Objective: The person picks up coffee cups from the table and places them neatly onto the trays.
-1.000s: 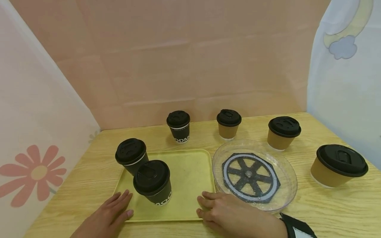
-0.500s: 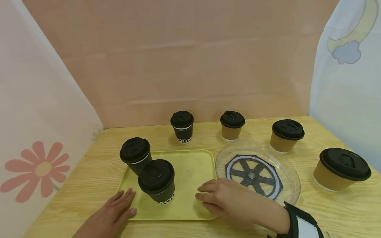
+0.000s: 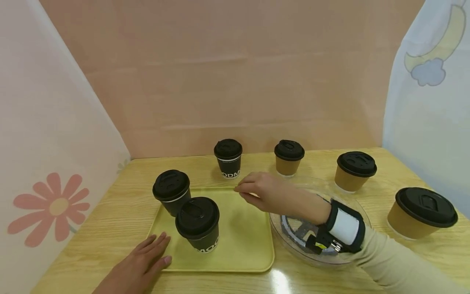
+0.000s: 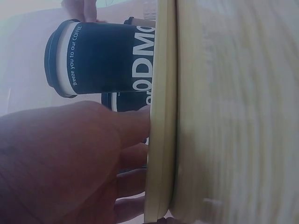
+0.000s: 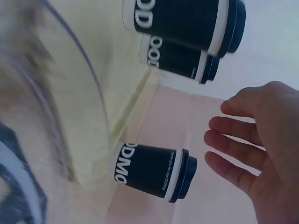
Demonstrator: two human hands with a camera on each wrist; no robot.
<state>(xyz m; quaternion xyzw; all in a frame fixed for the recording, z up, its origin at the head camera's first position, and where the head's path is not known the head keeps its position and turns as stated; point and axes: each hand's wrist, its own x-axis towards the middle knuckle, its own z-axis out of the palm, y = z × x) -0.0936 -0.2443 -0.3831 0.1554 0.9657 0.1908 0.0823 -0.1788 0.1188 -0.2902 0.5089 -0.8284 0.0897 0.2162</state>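
My left hand point(image 3: 141, 261) rests with its fingers on the front left corner of a yellow tray point(image 3: 242, 245). On that tray stand two black paper coffee cups with black lids: the front cup point(image 3: 198, 224) and, behind it to the left, another cup point(image 3: 171, 192). My right hand point(image 3: 262, 191) hovers over the tray's back right part, fingers loosely extended and holding nothing. Just beyond its fingertips a third black lidded cup point(image 3: 229, 158) stands on the table behind the tray. The right wrist view shows this same cup point(image 5: 152, 170) below the spread fingers point(image 5: 236, 170).
A clear round plastic dish point(image 3: 361, 208) with a dark spoked base sits right of the tray, partly covered by my right forearm. Brown lidded cups stand around it: one at the back point(image 3: 288, 157), one at back right point(image 3: 354, 171), a wider one at right point(image 3: 420, 212).
My right hand has left the tray's right edge and moved up and away from me, toward the black cup at the back. My left hand stays on the tray corner.
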